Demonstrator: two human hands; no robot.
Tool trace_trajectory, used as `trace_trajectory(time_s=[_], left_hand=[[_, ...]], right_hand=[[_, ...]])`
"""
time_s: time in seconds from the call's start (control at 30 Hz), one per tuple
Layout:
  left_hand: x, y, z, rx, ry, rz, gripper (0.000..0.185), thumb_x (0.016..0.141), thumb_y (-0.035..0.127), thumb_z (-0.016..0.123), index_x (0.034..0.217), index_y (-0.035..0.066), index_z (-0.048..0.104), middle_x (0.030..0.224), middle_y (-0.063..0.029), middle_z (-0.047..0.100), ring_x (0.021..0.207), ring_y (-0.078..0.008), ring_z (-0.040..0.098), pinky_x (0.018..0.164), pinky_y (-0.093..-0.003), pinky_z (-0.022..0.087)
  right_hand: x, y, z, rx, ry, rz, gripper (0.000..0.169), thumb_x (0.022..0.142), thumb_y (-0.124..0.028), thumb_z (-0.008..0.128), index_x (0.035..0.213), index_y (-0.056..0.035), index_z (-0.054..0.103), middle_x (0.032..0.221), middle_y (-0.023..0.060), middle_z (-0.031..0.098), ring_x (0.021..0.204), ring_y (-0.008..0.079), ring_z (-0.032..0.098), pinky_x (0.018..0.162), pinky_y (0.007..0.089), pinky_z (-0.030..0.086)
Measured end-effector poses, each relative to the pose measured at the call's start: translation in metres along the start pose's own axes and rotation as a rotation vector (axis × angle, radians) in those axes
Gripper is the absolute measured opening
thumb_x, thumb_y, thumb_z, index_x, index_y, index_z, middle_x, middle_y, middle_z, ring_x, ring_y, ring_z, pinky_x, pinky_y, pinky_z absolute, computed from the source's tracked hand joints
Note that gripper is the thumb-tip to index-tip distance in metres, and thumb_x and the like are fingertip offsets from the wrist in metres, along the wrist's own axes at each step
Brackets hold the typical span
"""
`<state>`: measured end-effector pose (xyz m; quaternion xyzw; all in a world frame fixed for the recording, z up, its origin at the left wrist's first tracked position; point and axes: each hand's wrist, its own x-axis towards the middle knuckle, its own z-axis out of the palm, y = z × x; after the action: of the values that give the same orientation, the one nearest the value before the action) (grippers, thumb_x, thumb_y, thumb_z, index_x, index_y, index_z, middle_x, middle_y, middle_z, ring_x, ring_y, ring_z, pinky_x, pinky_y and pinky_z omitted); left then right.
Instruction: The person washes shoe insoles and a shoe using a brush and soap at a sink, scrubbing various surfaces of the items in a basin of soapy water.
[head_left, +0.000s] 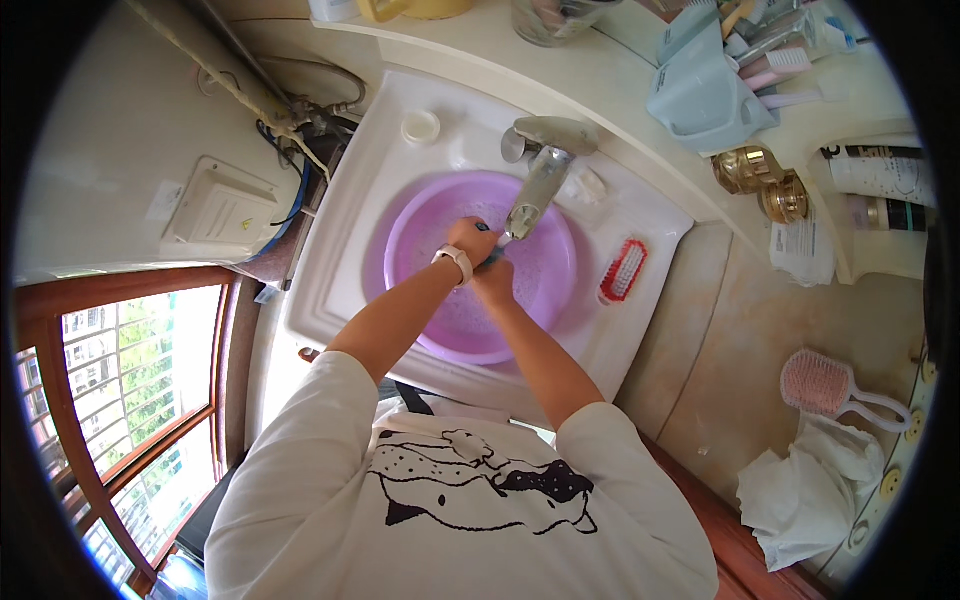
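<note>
A purple plastic basin stands in the white washbasin, with sudsy water inside it. Above the basin reaches a metal faucet, a thin stream of water at its spout. My left hand, with a pale band on the wrist, is over the water just left of the spout. My right hand is close beside it, slightly lower. Both hands grip a small dark teal cloth-like item, mostly hidden by the fingers.
A red and white scrub brush lies on the right of the washbasin rim. A small round white container sits at its back left, a whitish lump right of the faucet. A light-blue toothbrush holder is on the shelf.
</note>
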<state>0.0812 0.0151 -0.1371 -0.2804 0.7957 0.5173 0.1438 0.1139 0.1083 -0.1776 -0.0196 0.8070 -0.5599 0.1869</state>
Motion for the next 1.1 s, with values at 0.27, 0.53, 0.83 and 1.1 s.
trace_trajectory(time_s=[0.27, 0.53, 0.83, 1.1], left_hand=[[-0.004, -0.026, -0.014, -0.947, -0.385, -0.229, 0.067, 0.071, 0.020, 0.072, 0.127, 0.005, 0.038, 0.104, -0.0094, 0.058, 0.083, -0.0208, 0.061, 0.072, -0.0342, 0.050], [-0.029, -0.064, -0.022, -0.192, -0.125, -0.106, 0.032, 0.070, 0.017, 0.066, 0.097, 0.000, 0.062, 0.087, -0.0135, 0.061, 0.086, -0.0253, 0.060, 0.073, -0.0362, 0.048], [-0.085, -0.055, -0.081, 0.421, 0.707, 0.411, 0.044, 0.067, 0.011, 0.066, 0.106, 0.001, 0.050, 0.101, -0.0196, 0.056, 0.089, -0.0374, 0.055, 0.078, -0.0417, 0.045], [-0.082, -0.081, -0.078, 0.183, 0.249, -0.129, 0.050, 0.070, 0.018, 0.068, 0.110, -0.002, 0.044, 0.112, -0.0239, 0.048, 0.106, -0.0388, 0.045, 0.089, -0.0456, 0.038]], right_hand=[[0.010, 0.000, -0.043, 0.538, -0.114, 0.262, 0.081, 0.064, -0.007, 0.075, 0.129, -0.0136, 0.027, 0.114, 0.0096, 0.048, 0.102, 0.0218, 0.051, 0.077, 0.0331, 0.045], [0.011, 0.022, -0.043, -0.183, 0.353, -0.021, 0.078, 0.070, -0.041, 0.069, 0.127, -0.0019, 0.034, 0.120, 0.0282, 0.042, 0.113, 0.0408, 0.042, 0.094, 0.0466, 0.033], [0.002, -0.006, -0.016, -0.919, -0.032, -0.273, 0.092, 0.065, -0.046, 0.070, 0.140, -0.0178, 0.025, 0.130, 0.0319, 0.028, 0.120, 0.0461, 0.028, 0.099, 0.0506, 0.025], [0.020, 0.069, 0.002, -1.143, 0.039, -0.345, 0.073, 0.070, -0.025, 0.066, 0.135, -0.0287, 0.033, 0.117, 0.0283, 0.040, 0.106, 0.0447, 0.042, 0.089, 0.0468, 0.038]])
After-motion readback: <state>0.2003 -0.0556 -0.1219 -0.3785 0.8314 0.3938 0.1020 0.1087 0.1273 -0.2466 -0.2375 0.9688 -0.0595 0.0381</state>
